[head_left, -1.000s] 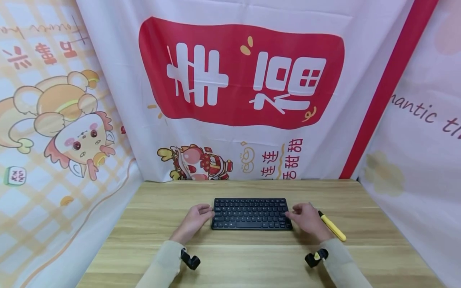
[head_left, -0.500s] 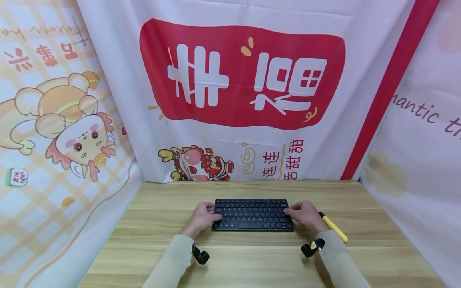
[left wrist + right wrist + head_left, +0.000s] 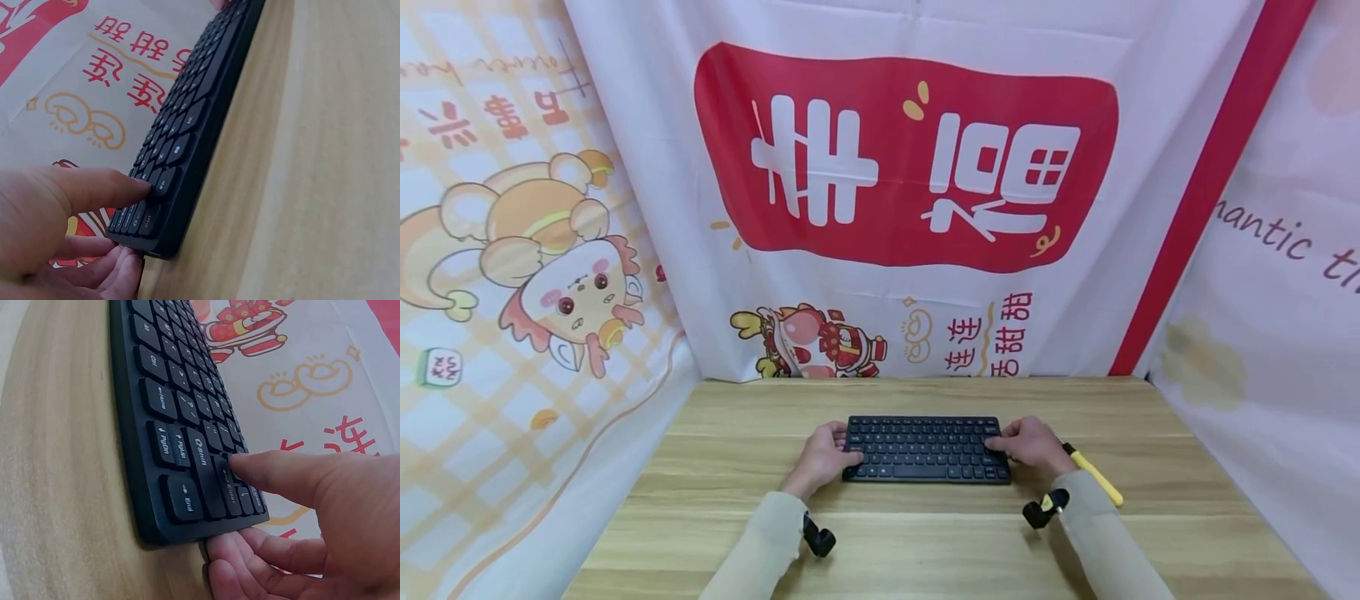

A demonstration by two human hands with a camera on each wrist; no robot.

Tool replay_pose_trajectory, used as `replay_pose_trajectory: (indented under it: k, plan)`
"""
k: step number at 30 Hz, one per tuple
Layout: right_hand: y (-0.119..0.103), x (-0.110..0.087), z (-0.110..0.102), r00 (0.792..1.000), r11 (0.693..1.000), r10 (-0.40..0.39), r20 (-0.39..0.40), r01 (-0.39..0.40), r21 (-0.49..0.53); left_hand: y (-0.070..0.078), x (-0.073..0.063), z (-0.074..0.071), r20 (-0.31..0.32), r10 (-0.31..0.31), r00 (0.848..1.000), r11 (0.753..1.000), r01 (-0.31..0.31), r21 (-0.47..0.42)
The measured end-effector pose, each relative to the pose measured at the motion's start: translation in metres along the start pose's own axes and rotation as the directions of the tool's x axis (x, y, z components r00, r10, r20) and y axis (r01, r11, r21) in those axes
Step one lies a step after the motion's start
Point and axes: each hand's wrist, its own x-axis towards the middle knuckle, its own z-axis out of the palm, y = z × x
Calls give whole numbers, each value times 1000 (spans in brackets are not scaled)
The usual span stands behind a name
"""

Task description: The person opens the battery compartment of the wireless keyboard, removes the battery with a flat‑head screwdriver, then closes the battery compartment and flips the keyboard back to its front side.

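Note:
A compact black keyboard [image 3: 925, 450] is between my two hands, its keys facing up. My left hand [image 3: 827, 454] grips its left end. In the left wrist view the thumb [image 3: 115, 189] presses on the corner keys while the other fingers curl at the end edge, partly under it. At the opposite end my right hand [image 3: 1033, 442] pinches the keyboard likewise. The right wrist view has that thumb [image 3: 281, 472] on the keys by Enter, with the fingers [image 3: 240, 569] bent beneath the end edge.
A tool with a yellow handle [image 3: 1097, 479] and black collar lies just right of my right hand, its thin metal end partly hidden. The wooden table [image 3: 917, 542] ends at a printed white cloth [image 3: 880, 321] behind. More cloth hangs on both sides.
My left hand has moved right and its thumb has come onto the keys. The right thumb has slid farther in over the keyboard's right end. The keyboard itself has barely shifted.

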Motion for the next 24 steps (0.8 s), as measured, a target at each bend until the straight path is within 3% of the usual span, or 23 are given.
replay_pose_trajectory:
  k: [3, 6, 8, 11, 15, 19, 24]
  plan:
    - [1, 0, 0, 1000, 1000, 21, 20, -21, 12, -1, -1, 1, 9, 35, 999, 998, -36, 44]
    - [3, -2, 0, 999, 998, 22, 23, -23, 63, 0, -4, 3, 8, 103, 995, 983, -103, 153]
    - [2, -7, -2, 999, 993, 26, 21, -28, 118, 4, -8, 4, 4, 151, 989, 954, -146, 261]
    - [-3, -14, -4, 1000, 983, 23, 11, -25, 184, 14, -18, 8, 7, 208, 978, 890, -193, 412]
    - [-11, -25, -7, 1000, 966, 17, -26, -9, 259, 32, -36, 17, 92, 273, 958, 823, -282, 494]
    - [-23, -36, -11, 999, 939, 5, -54, 14, 343, 49, -49, 32, 242, 345, 907, 745, -421, 518]
    - [-37, -46, -16, 998, 898, -8, -66, 36, 439, 66, -55, 59, 361, 437, 824, 579, -565, 588]
